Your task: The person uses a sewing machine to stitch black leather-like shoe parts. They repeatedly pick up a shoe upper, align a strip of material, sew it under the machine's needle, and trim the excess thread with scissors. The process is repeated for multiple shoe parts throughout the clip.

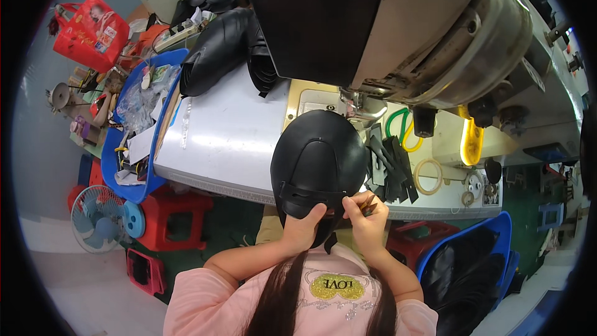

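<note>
A black leather shoe upper (320, 149), rounded at the toe and with a strap across it, lies between my body and the sewing machine. My left hand (301, 229) is closed on its near end, thumb on top beside the slotted strap. At the strap's right end, my right hand (367, 219) is closed, thumb and forefinger pinched against the upper's edge. A small dark pointed tool (370, 206) sticks out of that hand; its exact kind is too small to make out. The undersides of the fingers are hidden.
A large sewing machine head (435, 31) overhangs the white table (217, 130). Black strips (392, 165) and a tape ring (428, 176) lie right. Rolled black uppers (214, 50) rest at the back left. Blue bins (134, 190) flank the table; a fan (99, 218) stands left.
</note>
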